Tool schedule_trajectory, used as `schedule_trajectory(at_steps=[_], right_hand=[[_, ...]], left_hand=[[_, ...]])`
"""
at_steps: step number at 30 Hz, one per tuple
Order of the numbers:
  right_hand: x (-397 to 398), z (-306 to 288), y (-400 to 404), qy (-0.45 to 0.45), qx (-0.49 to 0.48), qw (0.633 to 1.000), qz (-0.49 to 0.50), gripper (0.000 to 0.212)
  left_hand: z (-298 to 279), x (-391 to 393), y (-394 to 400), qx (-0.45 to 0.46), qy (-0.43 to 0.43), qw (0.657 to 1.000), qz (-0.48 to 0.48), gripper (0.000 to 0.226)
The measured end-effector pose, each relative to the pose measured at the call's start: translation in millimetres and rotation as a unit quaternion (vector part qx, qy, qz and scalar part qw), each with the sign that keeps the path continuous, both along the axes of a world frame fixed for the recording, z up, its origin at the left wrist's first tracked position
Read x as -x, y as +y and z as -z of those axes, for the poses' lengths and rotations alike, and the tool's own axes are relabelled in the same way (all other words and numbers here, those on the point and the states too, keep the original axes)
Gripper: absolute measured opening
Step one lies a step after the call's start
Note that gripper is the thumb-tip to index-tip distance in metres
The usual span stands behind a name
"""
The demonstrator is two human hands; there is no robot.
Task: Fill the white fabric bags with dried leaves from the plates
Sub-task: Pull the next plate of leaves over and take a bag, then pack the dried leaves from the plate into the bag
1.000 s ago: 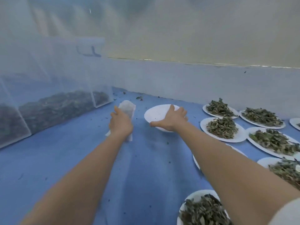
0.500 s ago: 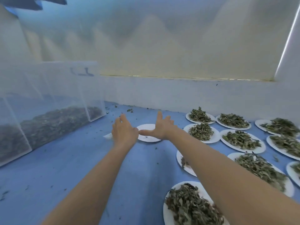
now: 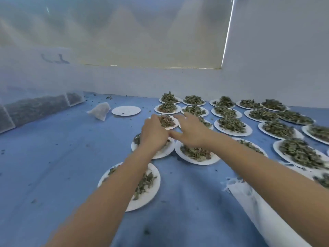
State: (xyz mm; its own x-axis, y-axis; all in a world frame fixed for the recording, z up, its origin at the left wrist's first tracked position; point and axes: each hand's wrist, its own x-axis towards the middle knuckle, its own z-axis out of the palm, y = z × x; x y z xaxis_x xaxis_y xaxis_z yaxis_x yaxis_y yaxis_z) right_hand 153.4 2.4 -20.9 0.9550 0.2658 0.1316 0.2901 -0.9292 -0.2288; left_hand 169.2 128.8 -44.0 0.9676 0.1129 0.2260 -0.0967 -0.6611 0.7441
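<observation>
Far to the left of both hands, mesh containers (image 3: 35, 107) hold dark dried leaves. Nearer, still up and left of the hands, a filled white fabric bag (image 3: 98, 110) lies on the blue cloth (image 3: 53, 166), with an emptied plate (image 3: 126, 110) just beside it on its right.

The left hand (image 3: 154, 134) hovers over a loaded plate (image 3: 167, 121), fingers bent down toward its near rim; whether they already pinch the rim cannot be told. The right hand (image 3: 191, 131) is spread flat, fingers straight, holding nothing, just right of the left hand, thumb close to it. Both hang above two more plates of leaves (image 3: 195, 154). Right of the hands, rows of further heaped plates (image 3: 231, 124) run on to the edge of view — most of the work seems still ahead.

The step looks like fetching the next plate. Done well, that probably means catching the rim with both hands on opposite sides and lifting level, since a thin plate may bend and spill — then carrying it low over its neighbours. No empty bag can be made out near the hands.
</observation>
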Motion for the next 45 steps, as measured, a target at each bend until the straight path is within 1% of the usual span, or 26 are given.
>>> schedule_trajectory(at_steps=[2,4,7,9,12,15,17,19,22,24,29,32,34,35,36,39,40,43,45], right_hand=[[32.7,-1.0,-31.6,-0.008,0.037,0.999,0.001,0.058],[62.2,-1.6,-61.7,-0.001,0.080,0.997,0.000,0.041],[98.6,2.1,-97.7,-0.002,0.133,0.991,-0.003,0.031],[116.1,5.5,-119.0,-0.018,0.135,0.991,0.003,0.027],[134.2,11.1,-150.9,-0.064,0.116,0.991,0.022,0.022],[146.9,20.0,-178.6,-0.127,0.123,0.983,0.056,0.024],[155.7,25.3,-192.9,-0.170,0.110,0.977,0.063,0.026],[164.0,29.2,-204.2,-0.183,0.112,0.975,0.064,0.031],[168.3,36.7,-214.4,-0.145,0.167,0.973,0.064,0.047],[166.4,40.7,-215.0,-0.139,0.187,0.971,0.060,0.049],[158.0,37.3,-207.8,-0.156,0.146,0.974,0.072,0.019],[156.2,32.0,-205.8,-0.170,0.123,0.975,0.071,0.014],[157.0,31.7,-203.6,-0.186,0.129,0.971,0.073,0.016],[158.1,32.8,-202.3,-0.187,0.138,0.970,0.077,0.018],[159.4,34.4,-201.0,-0.182,0.143,0.970,0.075,0.018],[163.0,41.3,-198.3,-0.140,0.126,0.981,0.045,0.015],[164.1,43.5,-197.4,-0.120,0.124,0.984,0.044,0.017],[163.6,48.9,-197.2,-0.054,0.143,0.987,0.052,0.029],[162.8,49.7,-198.2,-0.014,0.114,0.992,0.060,0.033]], left_hand=[[4.7,27.7,-34.1,0.005,-0.011,0.999,0.042,0.039],[10.2,53.1,-67.0,0.008,-0.042,0.996,0.077,0.042],[20.0,81.3,-109.1,-0.030,-0.098,0.986,0.129,0.045],[25.3,92.7,-130.7,-0.028,-0.104,0.982,0.158,0.043],[32.1,104.8,-155.3,-0.020,-0.096,0.978,0.184,0.033],[43.7,115.8,-168.7,-0.009,-0.112,0.972,0.208,0.033],[53.9,123.0,-172.3,-0.001,-0.135,0.962,0.238,0.033],[63.3,127.1,-173.6,-0.015,-0.140,0.954,0.265,0.036],[71.6,126.6,-175.1,-0.070,-0.123,0.953,0.266,0.051],[72.6,125.2,-176.0,-0.075,-0.141,0.955,0.249,0.054],[71.0,120.9,-173.7,-0.055,-0.193,0.955,0.220,0.044],[68.4,123.4,-169.6,-0.019,-0.235,0.948,0.215,0.043],[69.3,126.4,-167.1,-0.003,-0.297,0.931,0.215,0.036],[70.4,128.5,-166.2,-0.011,-0.321,0.920,0.222,0.032],[72.1,130.0,-165.8,-0.039,-0.329,0.912,0.241,0.030],[81.6,128.5,-168.5,-0.180,-0.318,0.883,0.295,0.033],[85.3,127.0,-170.1,-0.203,-0.319,0.876,0.299,0.036],[92.6,123.6,-174.6,-0.202,-0.292,0.887,0.294,0.039],[94.7,121.0,-176.3,-0.193,-0.278,0.895,0.289,0.037]])
